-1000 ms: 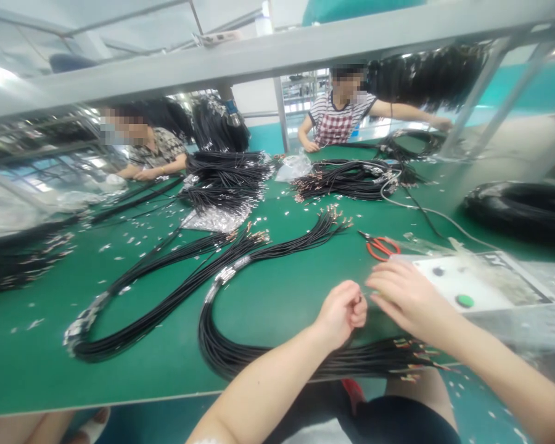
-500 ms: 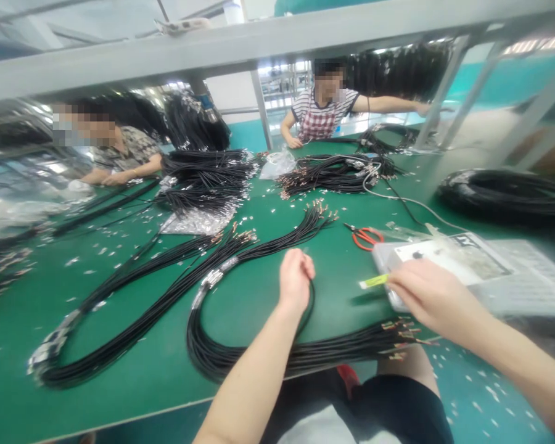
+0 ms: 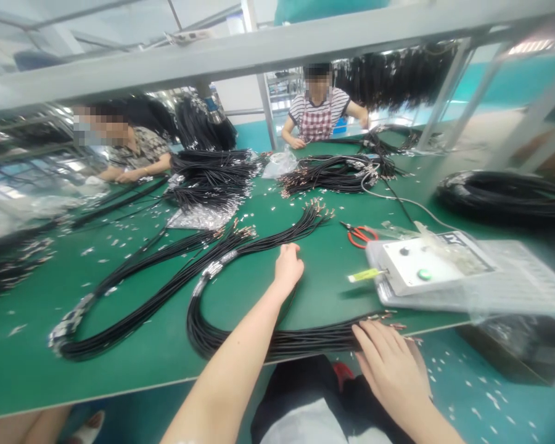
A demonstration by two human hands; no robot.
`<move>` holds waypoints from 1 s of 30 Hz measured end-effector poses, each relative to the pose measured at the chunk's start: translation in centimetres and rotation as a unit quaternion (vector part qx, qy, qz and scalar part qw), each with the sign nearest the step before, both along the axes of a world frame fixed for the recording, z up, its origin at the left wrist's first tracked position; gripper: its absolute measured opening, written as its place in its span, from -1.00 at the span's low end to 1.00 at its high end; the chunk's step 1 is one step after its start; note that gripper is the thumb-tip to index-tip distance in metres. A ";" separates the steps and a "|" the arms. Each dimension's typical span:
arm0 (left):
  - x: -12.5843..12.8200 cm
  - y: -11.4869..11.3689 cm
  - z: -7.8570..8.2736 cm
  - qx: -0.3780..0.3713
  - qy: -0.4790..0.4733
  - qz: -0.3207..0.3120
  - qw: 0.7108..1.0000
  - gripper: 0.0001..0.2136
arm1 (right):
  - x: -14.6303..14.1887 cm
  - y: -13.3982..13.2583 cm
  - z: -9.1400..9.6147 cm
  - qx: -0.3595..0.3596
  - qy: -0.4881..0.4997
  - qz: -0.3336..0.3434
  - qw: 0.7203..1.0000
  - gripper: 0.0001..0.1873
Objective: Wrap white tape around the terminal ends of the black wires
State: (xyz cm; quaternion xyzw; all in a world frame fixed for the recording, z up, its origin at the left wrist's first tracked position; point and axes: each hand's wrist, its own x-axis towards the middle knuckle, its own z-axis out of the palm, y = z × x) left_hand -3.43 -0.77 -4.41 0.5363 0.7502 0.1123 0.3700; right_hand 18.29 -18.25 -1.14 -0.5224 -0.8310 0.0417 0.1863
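Note:
A long looped bundle of black wires with metal terminals lies on the green table. My left hand reaches forward over the table, fingers curled loosely beside the bundle's far strand; whether it pinches a wire I cannot make out. My right hand rests at the table's near edge with fingers spread flat on the terminal end of the bundle. A yellow-tipped tool lies just left of a white control box.
Red-handled pliers lie beyond the box. More wire bundles and loose metal terminals cover the left. Two other people work at the far side. A black cable coil sits at the right. A grey shelf beam crosses overhead.
My right hand left the yellow-tipped tool by the box and dropped to the bundle's terminal end at the near edge. My left hand moved forward, its fist loosening.

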 end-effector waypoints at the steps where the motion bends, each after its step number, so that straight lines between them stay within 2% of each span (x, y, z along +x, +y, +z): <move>1: 0.1 -0.5 0.6 0.004 0.008 -0.025 1.000 -0.75 | -0.2 0.2 0.0 -0.012 0.001 -0.009 1.000 -0.67; 6: 2.4 -4.6 3.2 -0.002 -0.011 -0.184 0.983 -0.86 | -1.2 1.0 -0.3 -0.065 0.002 -0.013 0.998 -0.65; 8: 4.1 -6.2 3.7 -0.020 -0.042 -0.253 0.966 -0.90 | -1.4 1.0 -0.5 -0.065 0.002 -0.008 0.998 -0.64; 10: 5.8 -7.3 3.8 -0.029 -0.061 -0.296 0.953 -0.86 | -1.4 0.8 -0.7 -0.059 0.011 -0.008 0.998 -0.63; 14: 7.8 -7.4 3.4 -0.024 -0.069 -0.330 0.941 -0.75 | -1.0 -0.2 -0.9 -0.063 0.048 -0.019 0.997 -0.64; 18: 8.1 -6.7 3.3 -0.016 -0.079 -0.363 0.928 -0.70 | -0.4 -1.0 -1.3 -0.070 0.067 -0.026 0.995 -0.61; 22: 8.2 -6.6 3.1 -0.016 -0.077 -0.390 0.917 -0.64 | 0.6 -1.2 -1.6 -0.021 0.038 0.015 0.999 -0.59; 24: 8.5 -6.6 3.1 -0.023 -0.072 -0.402 0.913 -0.61 | 1.2 -1.3 -1.8 0.007 0.049 0.014 0.999 -0.61; 27: 8.6 -6.5 3.9 -0.030 -0.073 -0.415 0.906 -0.61 | 2.2 -1.7 -2.0 0.014 0.064 0.010 0.998 -0.64; 30: 7.6 -6.0 5.9 -0.006 -0.114 -0.425 0.898 -0.69 | 3.0 -1.9 -1.4 0.008 0.084 0.000 0.996 -0.70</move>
